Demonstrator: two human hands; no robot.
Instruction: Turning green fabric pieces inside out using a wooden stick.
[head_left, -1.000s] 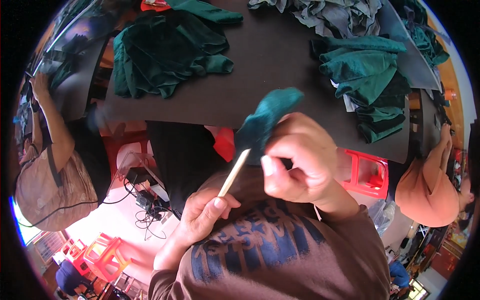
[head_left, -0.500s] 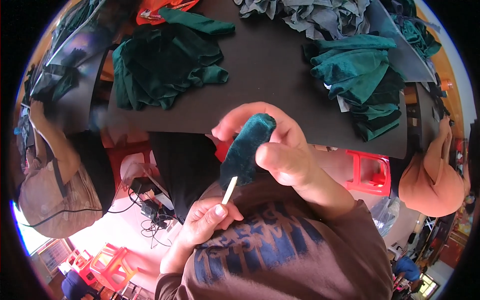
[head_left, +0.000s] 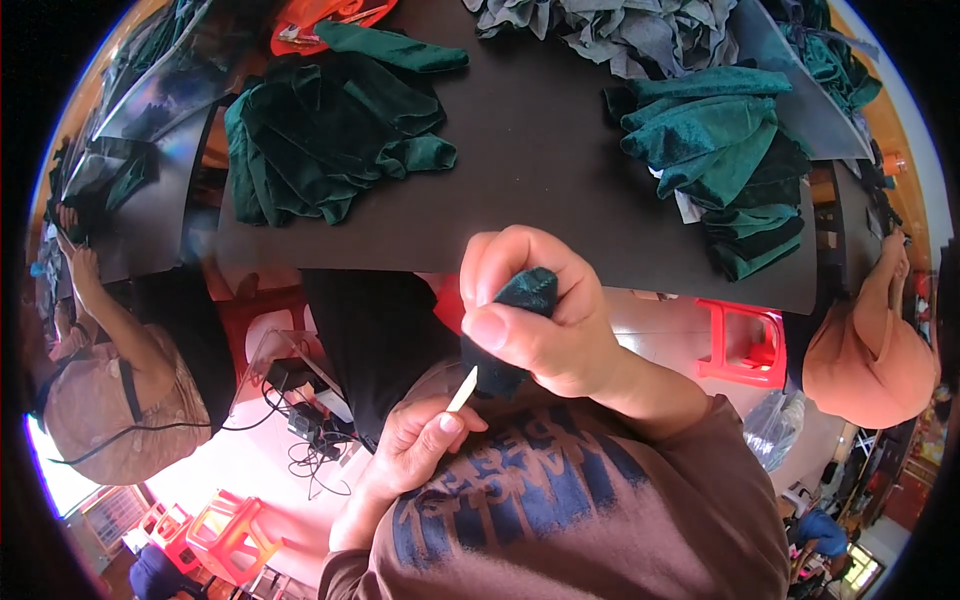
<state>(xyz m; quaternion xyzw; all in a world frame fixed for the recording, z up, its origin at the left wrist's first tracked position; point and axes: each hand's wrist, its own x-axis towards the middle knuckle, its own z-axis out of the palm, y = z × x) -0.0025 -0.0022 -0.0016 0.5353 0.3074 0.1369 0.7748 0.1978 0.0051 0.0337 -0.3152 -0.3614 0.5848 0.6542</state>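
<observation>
right hand (head_left: pixel 545 320) fingers clenched around small green velvet piece (head_left: pixel 515 310) | left hand (head_left: pixel 425 440) pinches pale stick (head_left: pixel 462 390), tip at the fabric | judged mid-way; green fabric piles (head_left: pixel 330 140) remain on table (head_left: pixel 520 190)

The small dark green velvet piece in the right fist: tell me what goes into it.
A pale thin stick, held by the left hand, pokes into the small dark green velvet piece gripped by the right hand; its tip is hidden inside.

Right hand (head_left: pixel 540 320) raised, fingers curled in a fist-like grip, left hand (head_left: pixel 425 440) below, fingertips pinched together
</observation>
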